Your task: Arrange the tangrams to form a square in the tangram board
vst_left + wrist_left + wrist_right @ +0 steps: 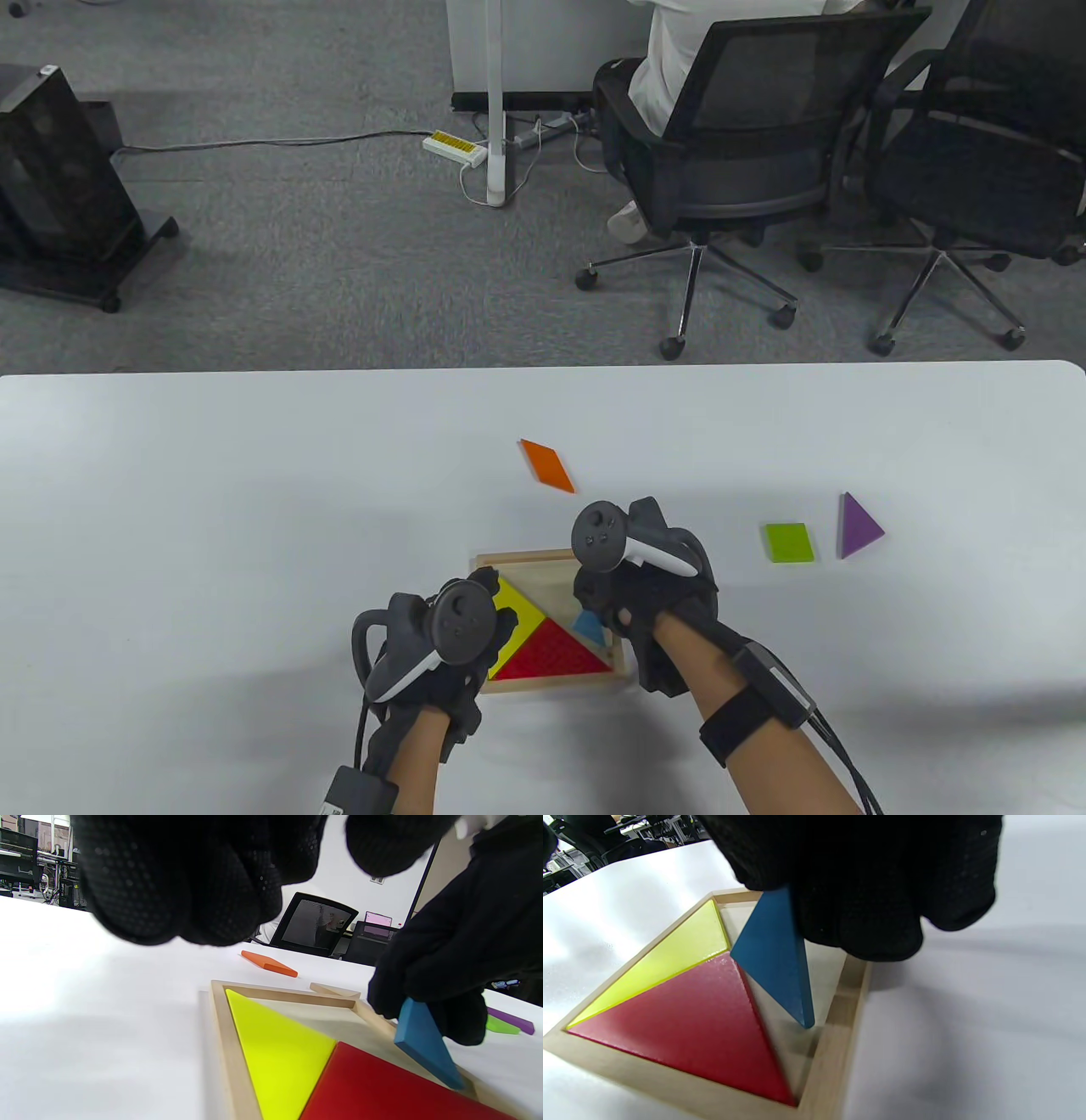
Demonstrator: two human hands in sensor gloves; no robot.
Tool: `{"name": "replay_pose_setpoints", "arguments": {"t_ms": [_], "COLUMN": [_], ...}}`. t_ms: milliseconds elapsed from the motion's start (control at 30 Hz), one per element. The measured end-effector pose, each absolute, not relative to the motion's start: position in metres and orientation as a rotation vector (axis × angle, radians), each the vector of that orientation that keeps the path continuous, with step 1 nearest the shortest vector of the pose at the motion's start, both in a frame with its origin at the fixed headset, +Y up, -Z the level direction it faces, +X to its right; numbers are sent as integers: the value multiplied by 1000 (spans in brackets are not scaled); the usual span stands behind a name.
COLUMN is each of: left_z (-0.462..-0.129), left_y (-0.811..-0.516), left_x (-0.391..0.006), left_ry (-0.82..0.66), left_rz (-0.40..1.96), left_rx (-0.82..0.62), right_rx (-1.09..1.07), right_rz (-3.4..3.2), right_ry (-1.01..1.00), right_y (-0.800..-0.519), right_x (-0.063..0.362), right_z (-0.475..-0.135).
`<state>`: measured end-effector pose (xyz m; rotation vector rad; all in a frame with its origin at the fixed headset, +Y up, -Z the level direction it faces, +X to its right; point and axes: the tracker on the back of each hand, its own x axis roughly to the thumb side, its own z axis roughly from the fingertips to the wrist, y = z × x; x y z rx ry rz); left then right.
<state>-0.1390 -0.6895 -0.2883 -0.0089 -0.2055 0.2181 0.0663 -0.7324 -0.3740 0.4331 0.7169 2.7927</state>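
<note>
Your R hand [645, 594] pinches the blue triangle [774, 955], tilted tip-down to seat it beside red [683, 1014]. L hand [441, 645] rests at the board [229, 1060] edge as a brace; grip cannot be told.

bare board [543, 570] corner ahead, orange piece [547, 464] beyond, hands [632, 594] above

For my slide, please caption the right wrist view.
Right hand lowers blue triangle into board.

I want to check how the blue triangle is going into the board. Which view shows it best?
The right wrist view: the blue triangle fills the middle, tilted, its tip down inside the wooden board. The left wrist view shows it edge-on; the table view shows only a sliver under the right hand.
</note>
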Motion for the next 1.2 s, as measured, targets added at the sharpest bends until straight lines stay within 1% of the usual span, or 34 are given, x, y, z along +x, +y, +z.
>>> {"name": "replay_pose_setpoints", "arguments": {"t_ms": [133,300,633,867,1200], "left_z": [-289,-291,-293,-293,-295], "left_y": [-692,-695,-699,-699,-699], "left_x": [-142,-143,-143,-143,-144], "left_ry": [-193,-186,-183,-185,-182], "left_rz": [217,208,183,169,156], "left_rx": [-25,-48,-79,-99,-116], "right_rx": [420,426,469,589,669], "right_rz": [2781,2793,2920,3095,3219], "right_ry": [816,826,712,571,515], "right_y": [-739,-741,-741,-742,-745], "right_x": [66,64,57,45,42], "right_z": [-377,-378,-372,-357,-342]}}
